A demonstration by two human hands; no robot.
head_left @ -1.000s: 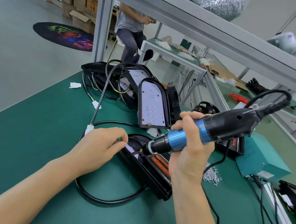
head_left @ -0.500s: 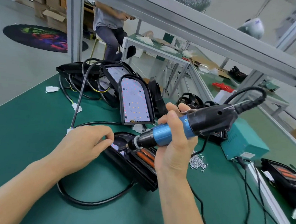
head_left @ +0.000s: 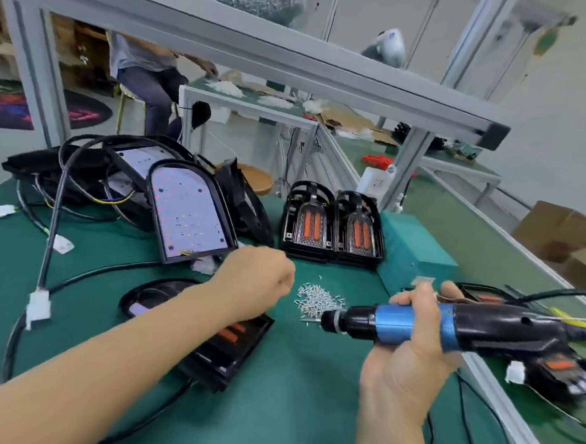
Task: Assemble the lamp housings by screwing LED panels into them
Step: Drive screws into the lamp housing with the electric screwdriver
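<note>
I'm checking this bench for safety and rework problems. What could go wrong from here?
1. The left hand reaches toward the loose screw pile while the electric screwdriver in the right hand points its tip at that pile; a trigger slip might jab fingers or scatter screws.
2. The left forearm crosses over the lamp housing and could nudge it.
3. Black cables loop across the mat and might snag.

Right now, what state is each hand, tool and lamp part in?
Left hand: fingers curled, beside the screw pile.
Right hand: grips the electric screwdriver, held level.
Lamp housing: flat on the mat, under the left forearm.
LED panel: fitted, propped upright.
</note>
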